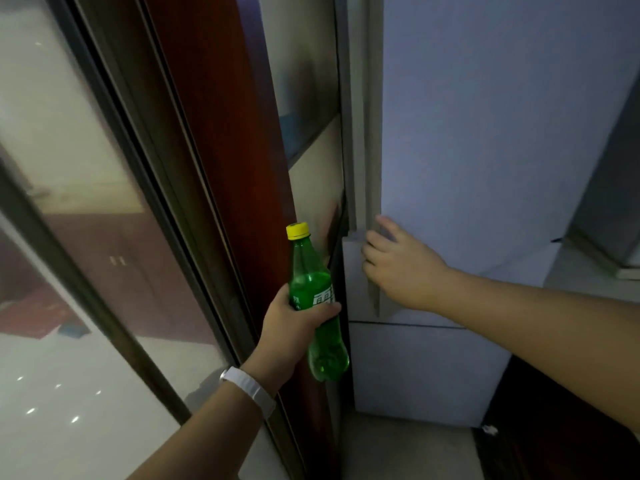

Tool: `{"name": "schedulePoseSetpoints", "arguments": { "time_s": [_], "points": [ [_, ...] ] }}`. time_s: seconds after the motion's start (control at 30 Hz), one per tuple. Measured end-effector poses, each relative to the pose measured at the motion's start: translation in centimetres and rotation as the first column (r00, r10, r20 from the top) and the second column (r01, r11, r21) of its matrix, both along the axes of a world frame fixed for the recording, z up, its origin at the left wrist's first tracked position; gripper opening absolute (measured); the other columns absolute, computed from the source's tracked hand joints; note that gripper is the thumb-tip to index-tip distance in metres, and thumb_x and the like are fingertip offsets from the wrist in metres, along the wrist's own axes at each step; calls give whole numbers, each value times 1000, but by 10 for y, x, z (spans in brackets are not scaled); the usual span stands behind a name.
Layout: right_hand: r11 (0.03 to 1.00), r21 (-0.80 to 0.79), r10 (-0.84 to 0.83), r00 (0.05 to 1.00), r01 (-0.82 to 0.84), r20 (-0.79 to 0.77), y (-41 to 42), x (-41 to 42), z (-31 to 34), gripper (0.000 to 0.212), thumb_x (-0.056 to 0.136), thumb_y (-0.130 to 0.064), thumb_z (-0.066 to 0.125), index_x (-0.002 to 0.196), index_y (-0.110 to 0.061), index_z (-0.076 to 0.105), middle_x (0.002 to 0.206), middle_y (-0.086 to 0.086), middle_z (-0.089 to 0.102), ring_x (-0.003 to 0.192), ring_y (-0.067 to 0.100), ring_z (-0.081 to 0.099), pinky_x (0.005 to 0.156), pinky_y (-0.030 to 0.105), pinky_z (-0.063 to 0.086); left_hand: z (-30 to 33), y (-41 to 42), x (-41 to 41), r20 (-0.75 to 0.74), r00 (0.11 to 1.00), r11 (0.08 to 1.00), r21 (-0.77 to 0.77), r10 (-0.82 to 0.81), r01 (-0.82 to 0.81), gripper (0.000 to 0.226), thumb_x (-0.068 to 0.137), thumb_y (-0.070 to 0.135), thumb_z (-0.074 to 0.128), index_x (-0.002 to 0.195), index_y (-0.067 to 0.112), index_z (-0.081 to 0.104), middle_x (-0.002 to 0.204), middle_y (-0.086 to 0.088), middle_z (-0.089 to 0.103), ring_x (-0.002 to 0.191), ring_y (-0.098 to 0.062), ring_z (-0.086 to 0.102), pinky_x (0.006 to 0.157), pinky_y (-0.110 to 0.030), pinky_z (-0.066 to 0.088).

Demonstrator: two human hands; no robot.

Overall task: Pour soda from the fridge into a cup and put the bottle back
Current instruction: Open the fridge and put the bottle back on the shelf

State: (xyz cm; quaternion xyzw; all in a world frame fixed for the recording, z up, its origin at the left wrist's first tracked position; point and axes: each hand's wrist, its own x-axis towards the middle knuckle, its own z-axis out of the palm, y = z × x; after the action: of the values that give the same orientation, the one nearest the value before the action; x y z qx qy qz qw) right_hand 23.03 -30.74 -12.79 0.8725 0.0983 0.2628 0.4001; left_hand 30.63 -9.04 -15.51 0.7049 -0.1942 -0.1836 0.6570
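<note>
Left hand (291, 323) grips green bottle (317, 299), white label unreadable.

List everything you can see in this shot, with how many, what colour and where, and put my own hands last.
soda bottle: one, green with a yellow cap, upright at centre, beside the fridge's left edge.
fridge: one, pale blue-grey, right half; doors look closed.
wooden frame: one, dark red-brown, left of the fridge.
glass panel: one, reflective, far left.
wristband: one, white, on the left wrist.
left hand: one, grip around the bottle's middle.
right hand: one, fingers at the upper fridge door's left edge.
</note>
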Motion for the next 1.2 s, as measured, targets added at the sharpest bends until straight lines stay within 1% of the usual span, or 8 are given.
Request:
{"name": "schedulePoseSetpoints", "arguments": {
  "time_s": [0.07,0.2,0.4,0.63,0.8,0.9,1.0,1.2],
  "points": [
    [998,9,-61,998,61,-28,11,-16,4,13,73,-13,63,81,-7,71,86,16,64,98,33,51,105,59,35,0,6,-9,-4,999,999,-8,-38,38,42,69,5,86,105,14,66,95,-7,75,82,-20,73,66,-29,59],
    [990,45,-130,989,134,-76,25,-54,5,15,72,-18,62,79,-7,69,85,14,61,100,34,52,107,60,31,1,11,-26,8,996,996,-15,-86,86,40,67,7,88,100,16,67,93,-6,75,84,-22,73,71,-34,60],
    [958,-3,-284,947,286,-149,41,-110,8,38,80,-23,32,88,-10,67,94,13,61,110,35,52,113,63,13,7,7,-55,94,983,987,5,-158,158,42,65,11,90,99,19,68,91,-1,75,85,-20,72,78,-39,59],
    [933,19,-351,922,359,-164,55,-177,18,17,73,-23,60,84,-13,69,83,8,58,91,31,53,112,62,23,20,-6,-99,133,961,969,-12,-242,246,41,65,8,89,99,16,67,88,-1,74,79,-13,71,63,-22,54],
    [864,46,-488,857,501,-165,55,-234,29,38,82,-27,48,112,-10,65,125,19,54,120,37,46,113,60,13,32,-17,-136,136,949,957,-26,-283,289,37,67,6,88,95,18,68,85,0,74,75,-13,71,61,-23,53],
    [819,23,-561,809,573,-177,49,-271,37,50,88,-31,52,134,-13,52,151,21,30,141,39,22,113,58,-3,35,-20,-159,138,938,946,-19,-317,322,35,67,8,88,95,18,70,86,-2,76,78,-17,73,66,-30,56],
    [793,5,-596,778,609,-196,42,-302,39,54,92,-23,46,144,-14,36,159,19,9,145,39,4,109,54,-15,37,-21,-182,132,929,936,-24,-346,352,34,68,6,87,95,16,69,85,-3,75,77,-19,72,65,-29,56],
    [785,120,-599,794,608,-102,25,-347,33,47,73,-17,63,120,-11,62,144,22,42,130,42,40,112,59,14,35,-25,-220,121,915,922,-13,-384,388,32,70,0,84,96,9,67,79,-4,74,69,-13,71,56,-20,53]
  ]
}}
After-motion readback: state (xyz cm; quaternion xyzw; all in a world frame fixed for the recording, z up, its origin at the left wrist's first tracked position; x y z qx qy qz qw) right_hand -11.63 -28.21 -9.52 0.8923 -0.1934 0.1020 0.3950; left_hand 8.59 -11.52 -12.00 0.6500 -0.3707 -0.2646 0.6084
